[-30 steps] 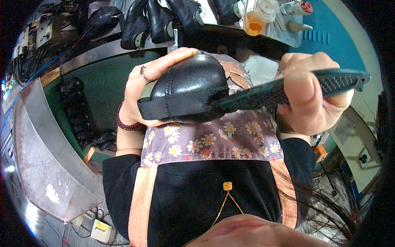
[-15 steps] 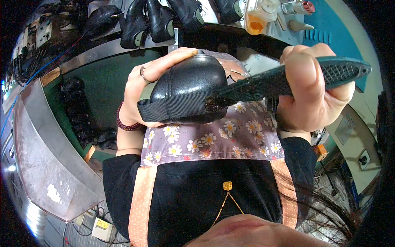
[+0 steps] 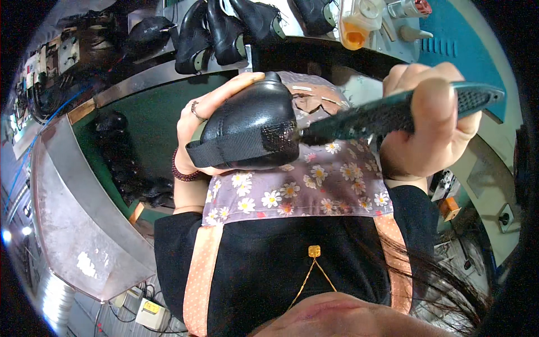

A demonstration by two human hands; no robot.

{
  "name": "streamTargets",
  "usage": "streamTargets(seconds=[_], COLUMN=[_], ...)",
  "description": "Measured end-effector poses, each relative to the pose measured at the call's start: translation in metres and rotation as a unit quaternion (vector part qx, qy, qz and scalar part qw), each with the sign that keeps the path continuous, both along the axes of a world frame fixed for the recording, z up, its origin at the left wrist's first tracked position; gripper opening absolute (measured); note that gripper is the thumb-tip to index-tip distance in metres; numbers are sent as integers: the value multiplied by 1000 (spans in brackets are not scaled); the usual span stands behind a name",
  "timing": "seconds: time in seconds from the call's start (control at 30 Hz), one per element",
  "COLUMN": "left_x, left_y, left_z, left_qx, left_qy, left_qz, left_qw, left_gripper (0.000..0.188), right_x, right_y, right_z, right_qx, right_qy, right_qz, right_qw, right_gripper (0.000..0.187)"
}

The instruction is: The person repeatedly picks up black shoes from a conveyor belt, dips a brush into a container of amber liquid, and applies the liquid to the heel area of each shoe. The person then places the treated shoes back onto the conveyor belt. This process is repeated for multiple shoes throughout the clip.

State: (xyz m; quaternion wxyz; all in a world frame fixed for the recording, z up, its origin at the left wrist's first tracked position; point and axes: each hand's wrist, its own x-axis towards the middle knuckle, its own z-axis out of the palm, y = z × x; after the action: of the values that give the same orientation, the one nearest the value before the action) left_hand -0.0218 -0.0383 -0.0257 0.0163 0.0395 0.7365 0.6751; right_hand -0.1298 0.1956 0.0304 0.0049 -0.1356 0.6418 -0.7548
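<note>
My left hand [image 3: 205,112] grips a black leather shoe [image 3: 247,112] from its left side, fingers wrapped over the upper. A black ribbed webbing strap [image 3: 233,149] runs along the shoe's lower side. Its right end looks wet and shiny. In my right hand [image 3: 435,126] is a brush [image 3: 365,119] with a dark green, textured flat handle, thumb pressed on top. The dark brush tip points left and sits just beside the strap's wet end; whether it touches cannot be made out.
Several black shoes [image 3: 224,36] stand on the far bench, beside a plastic container of amber liquid [image 3: 355,36] and a white nozzle bottle [image 3: 414,33]. A metal chute-like panel [image 3: 78,224] lies left. Dark shoes [image 3: 120,151] sit inside the green recess. A small wooden block [image 3: 449,209] is at right.
The brush has drawn back to the right, off the strap's end, exposing a wet shiny patch. The shoe has tilted slightly, and the whole view has shifted a little.
</note>
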Motion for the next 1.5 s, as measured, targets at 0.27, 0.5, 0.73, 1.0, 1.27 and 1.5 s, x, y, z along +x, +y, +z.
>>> streamTargets(seconds=[0.27, 0.5, 0.73, 1.0, 1.27, 1.5], left_x=[5, 4, 0, -3, 2, 4], left_y=[9, 3, 0, 8, 5, 7], left_z=[12, 7, 20, 27, 24, 17], left_qx=[61, 60, -104, -141, -155, -110], left_qy=[-84, -5, 30, 43, 44, 31], left_qz=[75, 32, -17, -19, -17, -3], left_qw=[992, 998, 994, 989, 987, 993], left_gripper=[81, 85, 84, 84, 84, 82], right_x=[4, -2, -8, -4, -4, -5], right_y=[-2, 9, 18, 12, 14, 16], right_z=[-1, -12, -6, -3, -7, -4], right_qx=[6, 54, 26, 55, 65, 88], right_qy=[-10, 103, 371, 464, 504, 503], right_qz=[64, 84, 173, 145, 172, 162], right_qw=[998, 990, 912, 872, 844, 844], right_gripper=[19, 16, 40, 41, 39, 41])
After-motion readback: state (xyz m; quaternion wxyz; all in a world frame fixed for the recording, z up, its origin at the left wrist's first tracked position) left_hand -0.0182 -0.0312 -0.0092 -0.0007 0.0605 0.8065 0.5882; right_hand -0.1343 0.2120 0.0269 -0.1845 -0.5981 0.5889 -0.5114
